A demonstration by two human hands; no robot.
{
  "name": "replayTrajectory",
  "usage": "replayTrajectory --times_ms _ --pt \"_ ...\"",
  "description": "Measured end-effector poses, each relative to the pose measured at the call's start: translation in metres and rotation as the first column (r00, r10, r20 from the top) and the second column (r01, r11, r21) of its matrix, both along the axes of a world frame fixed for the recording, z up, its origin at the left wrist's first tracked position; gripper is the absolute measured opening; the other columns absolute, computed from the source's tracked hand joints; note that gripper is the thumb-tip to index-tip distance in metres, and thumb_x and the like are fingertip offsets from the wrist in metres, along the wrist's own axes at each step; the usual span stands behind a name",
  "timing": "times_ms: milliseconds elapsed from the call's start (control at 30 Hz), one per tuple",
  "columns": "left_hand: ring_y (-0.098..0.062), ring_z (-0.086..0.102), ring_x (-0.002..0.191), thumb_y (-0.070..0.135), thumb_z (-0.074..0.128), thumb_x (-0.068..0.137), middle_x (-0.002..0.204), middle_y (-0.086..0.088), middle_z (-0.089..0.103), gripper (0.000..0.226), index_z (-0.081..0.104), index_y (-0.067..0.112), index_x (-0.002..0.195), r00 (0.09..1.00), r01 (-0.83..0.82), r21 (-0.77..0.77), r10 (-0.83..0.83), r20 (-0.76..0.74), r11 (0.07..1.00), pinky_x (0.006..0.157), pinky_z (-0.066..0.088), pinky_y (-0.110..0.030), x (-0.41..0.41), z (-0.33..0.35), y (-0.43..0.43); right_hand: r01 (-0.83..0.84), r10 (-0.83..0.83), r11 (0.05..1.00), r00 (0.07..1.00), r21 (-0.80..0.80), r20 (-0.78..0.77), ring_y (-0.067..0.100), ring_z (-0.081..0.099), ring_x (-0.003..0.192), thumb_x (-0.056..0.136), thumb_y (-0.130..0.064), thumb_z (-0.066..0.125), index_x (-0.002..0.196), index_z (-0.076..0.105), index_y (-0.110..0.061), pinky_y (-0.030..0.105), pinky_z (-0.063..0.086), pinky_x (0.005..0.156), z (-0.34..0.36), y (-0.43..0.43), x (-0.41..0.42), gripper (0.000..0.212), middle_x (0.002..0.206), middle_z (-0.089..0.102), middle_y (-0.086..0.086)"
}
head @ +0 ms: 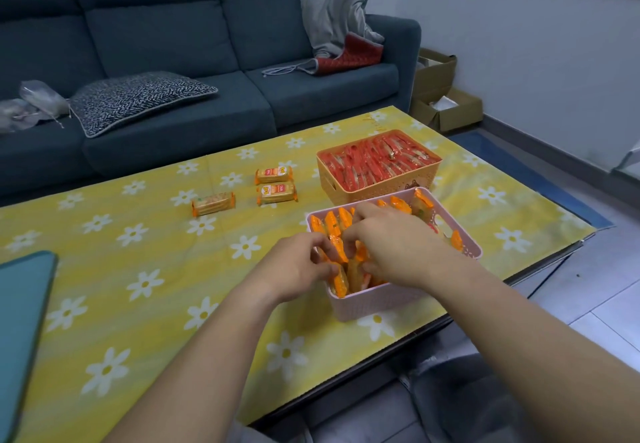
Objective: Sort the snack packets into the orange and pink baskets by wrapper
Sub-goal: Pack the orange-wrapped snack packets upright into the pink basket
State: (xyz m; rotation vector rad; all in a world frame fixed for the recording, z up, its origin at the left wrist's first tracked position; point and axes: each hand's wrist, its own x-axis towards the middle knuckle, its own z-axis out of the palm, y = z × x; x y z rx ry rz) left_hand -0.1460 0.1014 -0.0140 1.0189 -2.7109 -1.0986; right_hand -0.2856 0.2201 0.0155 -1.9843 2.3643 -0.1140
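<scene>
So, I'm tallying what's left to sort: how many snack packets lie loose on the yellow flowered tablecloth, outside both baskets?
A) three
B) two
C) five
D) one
A: three orange-wrapped snack packets lie on the yellow flowered tablecloth, left of the orange plastic basket. The right hand is in the pink plastic basket, where the left hand pinches an orange-edged packet.

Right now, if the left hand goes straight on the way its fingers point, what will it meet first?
The orange packets standing in the pink basket: the left hand already seems to pinch one of them. Just beyond them are the right hand's fingers, though depth is unclear.
</scene>
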Motion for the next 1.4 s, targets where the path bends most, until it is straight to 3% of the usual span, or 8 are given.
replayTrajectory --times_ms 133,300,433,700,1000,1167,1267,1400 --pt "-0.020 0.062 0.090 0.026 0.078 0.076 0.093 0.007 0.061 0.028 0.056 0.035 0.090 1.000 0.017 -0.193 -0.012 0.028 0.981 0.078 0.054 -0.040 -0.014 -0.006 0.004 -0.035 0.022 0.999 0.953 0.036 0.303 0.015 0.060 0.082 0.075 -0.004 0.067 0.092 0.066 -0.020 0.031 0.050 0.071 -0.013 -0.001 -0.001 0.024 0.094 0.060 -0.001" --pt "-0.021 0.057 0.105 0.012 0.067 0.079 0.106 0.005 0.058 0.028 0.056 0.031 0.097 0.961 0.241 -0.213 -0.263 -0.082 0.947 0.084 0.046 -0.035 -0.028 -0.003 0.014 0.058 -0.054 0.998 0.802 0.012 0.595 0.001 0.066 0.070 0.075 0.012 0.050 0.082 0.063 -0.018 0.017 0.051 0.063 -0.016 0.014 -0.021 0.034 0.076 0.070 -0.006" --pt "-0.017 0.059 0.102 0.027 0.069 0.086 0.097 0.010 0.059 0.011 0.075 0.032 0.094 0.961 0.278 -0.309 -0.263 0.090 0.909 0.084 0.052 -0.039 -0.031 -0.004 0.008 0.217 -0.151 0.967 0.913 -0.137 0.379 0.005 0.066 0.076 0.081 -0.006 0.057 0.078 0.063 -0.031 0.030 0.053 0.067 -0.009 0.022 -0.043 0.026 0.078 0.071 -0.012" --pt "-0.019 0.058 0.102 0.027 0.072 0.083 0.100 0.010 0.062 0.016 0.066 0.037 0.094 0.966 0.247 -0.426 -0.184 0.183 0.870 0.068 0.050 -0.034 -0.042 -0.006 0.017 0.263 -0.254 0.948 0.965 0.178 -0.069 0.027 0.063 0.105 0.084 -0.055 0.065 0.111 0.066 -0.028 0.035 0.048 0.073 -0.012 0.014 -0.024 0.038 0.107 0.066 0.001" --pt "-0.019 0.064 0.093 0.035 0.071 0.085 0.092 0.008 0.065 0.009 0.076 0.033 0.092 0.990 0.137 -0.414 -0.107 0.094 0.900 0.069 0.051 -0.032 -0.039 -0.007 0.010 0.299 -0.331 0.944 0.847 0.142 0.416 0.014 0.064 0.079 0.079 -0.006 0.077 0.096 0.060 -0.025 0.024 0.044 0.057 -0.020 0.009 -0.032 0.031 0.085 0.066 -0.005" --pt "-0.015 0.058 0.097 0.046 0.079 0.079 0.105 0.009 0.061 0.034 0.063 0.030 0.105 0.984 0.157 -0.204 -0.170 -0.046 0.966 0.083 0.052 -0.040 -0.043 -0.012 0.019 0.307 -0.346 0.938 0.811 0.162 0.472 0.019 0.068 0.085 0.084 -0.003 0.063 0.093 0.055 -0.022 0.033 0.055 0.070 -0.030 0.006 -0.028 0.022 0.086 0.073 0.000" --pt "-0.015 0.056 0.101 0.048 0.078 0.080 0.101 0.010 0.057 0.027 0.060 0.036 0.096 0.986 0.164 -0.276 -0.167 0.012 0.947 0.081 0.052 -0.040 -0.045 -0.016 0.022 0.413 -0.389 0.904 0.695 0.107 0.604 0.024 0.073 0.074 0.087 -0.002 0.059 0.089 0.059 -0.020 0.038 0.060 0.068 -0.013 0.016 -0.043 0.018 0.077 0.075 0.005" --pt "-0.019 0.051 0.108 0.046 0.074 0.082 0.102 0.008 0.052 0.018 0.064 0.035 0.091 0.991 0.133 -0.399 -0.115 0.070 0.907 0.073 0.045 -0.034 -0.051 -0.016 0.025 0.489 -0.434 0.866 0.839 -0.105 0.328 0.014 0.066 0.081 0.084 -0.030 0.067 0.089 0.064 -0.030 0.037 0.057 0.072 0.011 0.045 -0.072 0.006 0.086 0.068 -0.009"
